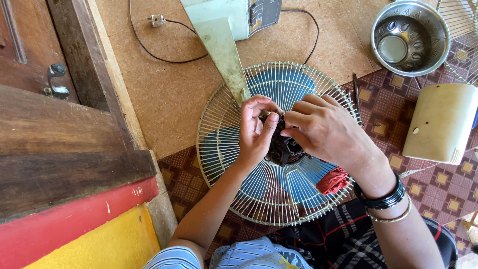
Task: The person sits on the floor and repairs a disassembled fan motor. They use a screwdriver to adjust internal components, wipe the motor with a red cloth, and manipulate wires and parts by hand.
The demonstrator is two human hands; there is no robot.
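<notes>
Wire fan guard (224,149) on floor: light, springy. Left hand (256,130) and right hand (323,132) pinch its stiff, greasy-looking black hub (281,148); grip there.

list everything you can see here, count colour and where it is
round wire fan guard: one, cream, centre floor
blue fan blades: several, behind the guard
dark fan motor: one, black, guard's centre
pale green fan stand: one, top centre
black power cord with plug: one, top left
embossed steel bowl: one, silver, top right
cream plastic housing: one, right
red cloth: one, on the guard
left hand: on motor
right hand: on motor, wrist bangles
</notes>
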